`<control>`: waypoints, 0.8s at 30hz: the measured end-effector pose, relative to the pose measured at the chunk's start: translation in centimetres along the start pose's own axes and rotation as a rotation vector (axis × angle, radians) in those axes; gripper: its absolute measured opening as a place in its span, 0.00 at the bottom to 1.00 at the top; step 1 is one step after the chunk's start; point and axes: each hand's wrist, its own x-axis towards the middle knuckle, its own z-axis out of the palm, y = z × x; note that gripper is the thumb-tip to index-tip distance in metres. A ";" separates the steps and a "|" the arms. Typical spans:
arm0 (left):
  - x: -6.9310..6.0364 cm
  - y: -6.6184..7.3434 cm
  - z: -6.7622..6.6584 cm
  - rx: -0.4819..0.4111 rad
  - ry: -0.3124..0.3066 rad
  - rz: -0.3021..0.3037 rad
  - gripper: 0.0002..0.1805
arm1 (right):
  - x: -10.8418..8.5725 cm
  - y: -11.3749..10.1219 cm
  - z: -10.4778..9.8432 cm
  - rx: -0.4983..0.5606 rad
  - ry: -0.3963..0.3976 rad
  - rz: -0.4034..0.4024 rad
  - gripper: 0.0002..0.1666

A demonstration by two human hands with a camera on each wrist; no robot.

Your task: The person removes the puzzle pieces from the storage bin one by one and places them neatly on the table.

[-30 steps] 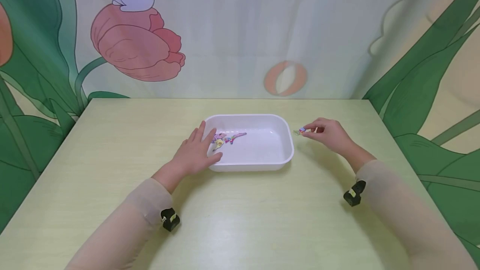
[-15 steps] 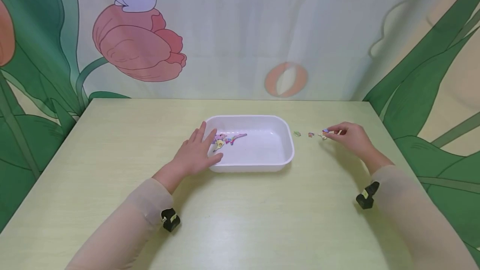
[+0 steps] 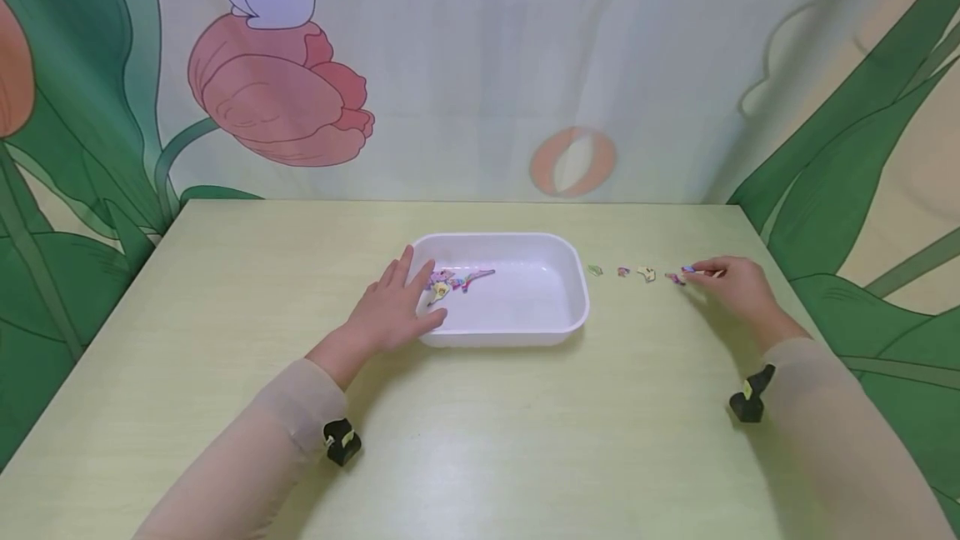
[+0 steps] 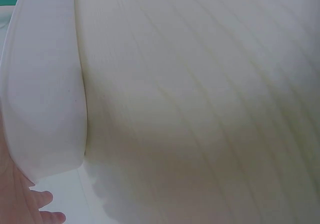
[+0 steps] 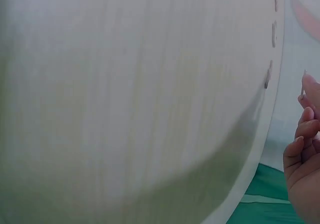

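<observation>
My left hand (image 3: 390, 304) rests over the left end of a white plastic tray (image 3: 510, 338), fingers spread. Inside the tray, partly behind that hand, lie several small colourful flat cutout pieces (image 3: 441, 286). At the right of the table my right hand (image 3: 735, 283) pinches a small blue-and-purple flat piece (image 3: 687, 270) between thumb and fingers. In the right wrist view, the hand (image 5: 305, 134) holds a thin piece edge-on. Just left of it on the table lies a pink-purple piece (image 3: 675, 279); further left are a cream piece (image 3: 647, 274), a reddish-purple one (image 3: 623, 272) and a green one (image 3: 595, 271).
The pale wood-grain table (image 3: 480, 440) ends at a back edge against a printed curtain (image 3: 465, 65). In the left wrist view, the tray's outer wall (image 4: 45, 84) stands close to the hand. Small black cameras (image 3: 342, 442) are worn on both wrists.
My right hand has moved rightward from beside the tray, leaving a row of small pieces on the table behind it. The left hand has stayed on the tray.
</observation>
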 end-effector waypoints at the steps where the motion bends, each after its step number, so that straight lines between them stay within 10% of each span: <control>1: 0.0 0.0 0.0 0.000 -0.001 0.000 0.44 | 0.0 0.4 0.0 -0.012 0.009 0.001 0.26; 24: 0.1 -0.2 0.1 -0.003 0.005 0.002 0.44 | 0.8 2.7 0.7 0.027 -0.042 0.152 0.29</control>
